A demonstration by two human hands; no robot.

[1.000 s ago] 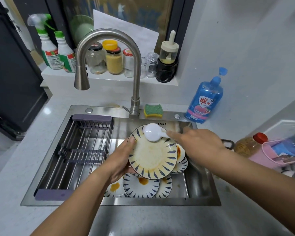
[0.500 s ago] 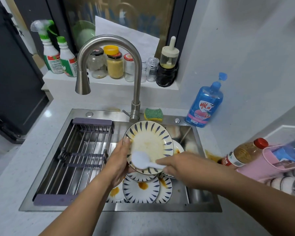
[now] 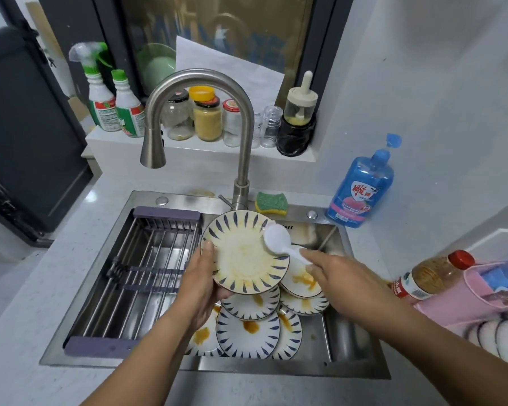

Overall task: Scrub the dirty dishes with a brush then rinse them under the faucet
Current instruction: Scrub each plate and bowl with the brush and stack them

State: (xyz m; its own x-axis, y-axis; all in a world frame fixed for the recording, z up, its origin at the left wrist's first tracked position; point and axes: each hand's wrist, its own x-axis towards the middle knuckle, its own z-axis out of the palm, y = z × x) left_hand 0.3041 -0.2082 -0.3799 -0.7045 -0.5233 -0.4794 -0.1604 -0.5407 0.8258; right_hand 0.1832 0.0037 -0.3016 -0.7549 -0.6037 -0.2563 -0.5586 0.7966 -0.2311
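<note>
- Since half a second ago, the brush (image 3: 277,240) has swept across the plate (image 3: 241,259) from its lower edge to its upper right rim, where the white head now rests on the face.
- My right hand (image 3: 338,276) holds the brush handle, fingers closed on it.
- My left hand (image 3: 200,284) grips the plate's left edge, thumb on the rim and fingers underneath.
- I see the plate tilted toward me above the sink (image 3: 247,372), its face smeared yellow.
- Under it, the dirty plates (image 3: 248,326) lie overlapping in the sink's right part, stained orange-brown.
- A drying rack (image 3: 147,268) spans the sink's left half.
- The faucet (image 3: 244,142) arches from the back ledge, a sponge (image 3: 271,203) just beside its base.
</note>
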